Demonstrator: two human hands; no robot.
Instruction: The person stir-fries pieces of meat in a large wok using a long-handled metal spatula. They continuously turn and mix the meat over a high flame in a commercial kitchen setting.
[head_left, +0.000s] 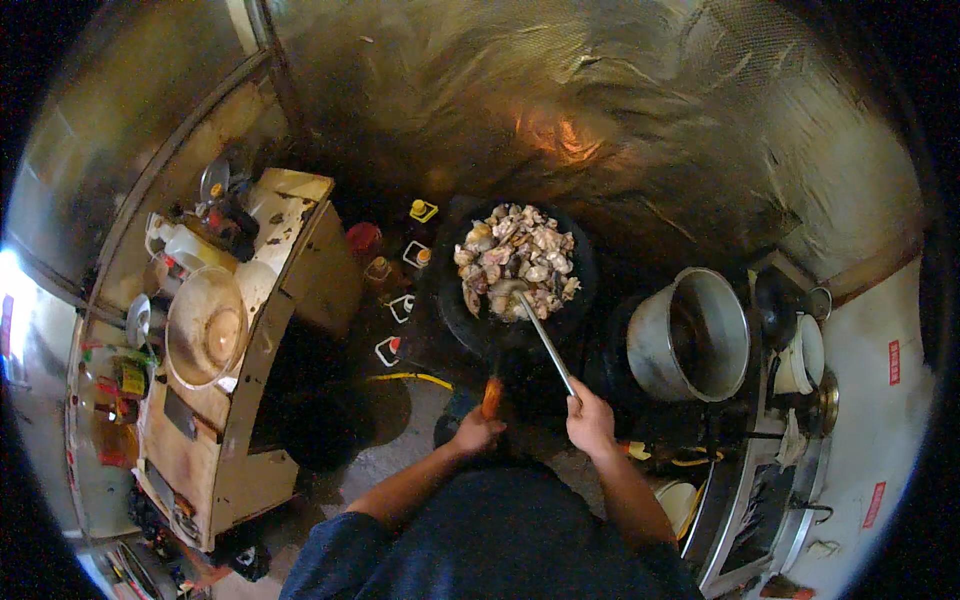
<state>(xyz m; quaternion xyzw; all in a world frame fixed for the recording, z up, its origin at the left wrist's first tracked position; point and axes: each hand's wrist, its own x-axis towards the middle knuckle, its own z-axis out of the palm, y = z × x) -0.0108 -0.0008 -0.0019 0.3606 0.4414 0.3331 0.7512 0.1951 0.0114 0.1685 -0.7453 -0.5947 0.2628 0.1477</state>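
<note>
Before me a dark wok holds a heap of pale, chopped meat pieces, some with darker skin. My left hand grips the wok's orange-brown handle, which points back towards my body. In my right hand is the long metal shaft of a cooking ladle. Its bowl end rests among the near pieces of meat, partly covered by them. Deep shadow hides what supports the wok.
Right of the wok stands a large aluminium pot. Several capped bottles and jugs line its left side. A wooden counter at left bears a wide bowl and a cleaver. Crinkled foil covers the wall behind.
</note>
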